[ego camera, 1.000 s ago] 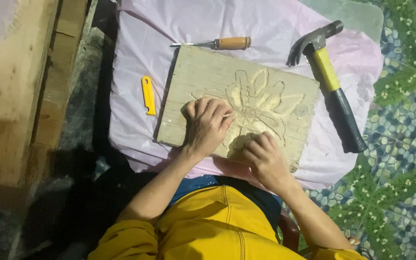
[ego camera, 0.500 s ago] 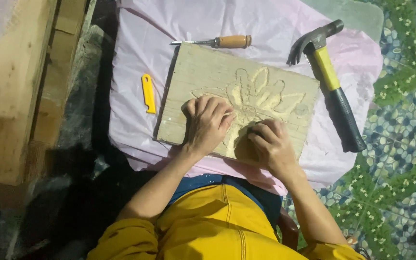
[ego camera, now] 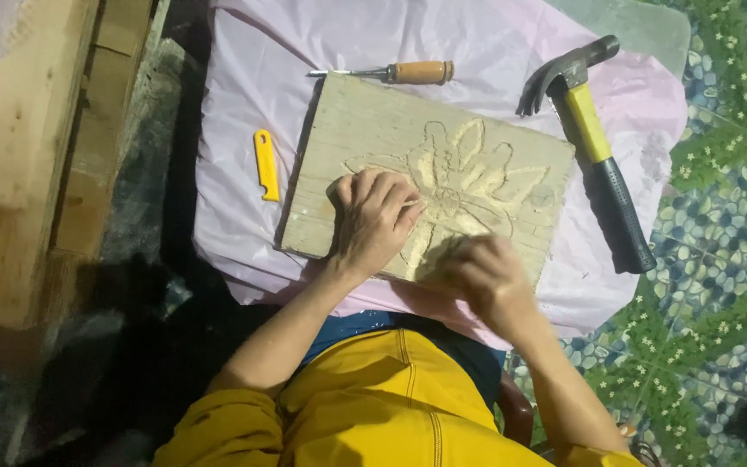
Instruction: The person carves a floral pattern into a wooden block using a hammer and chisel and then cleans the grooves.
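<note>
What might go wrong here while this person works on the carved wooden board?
The left hand lies flat on the carved board, close to the blurred right hand; a slip there might hurt its fingers. The board rests on a loose pink sheet, so it may slide. The chisel and hammer lie close by and might get knocked.

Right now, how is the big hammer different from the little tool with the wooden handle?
The yellow-and-black claw hammer is bigger, and lies right of the carved wooden board. The wooden-handled chisel is slim, with a thin metal blade, lying above the board. Both rest untouched on the pink sheet.
</note>
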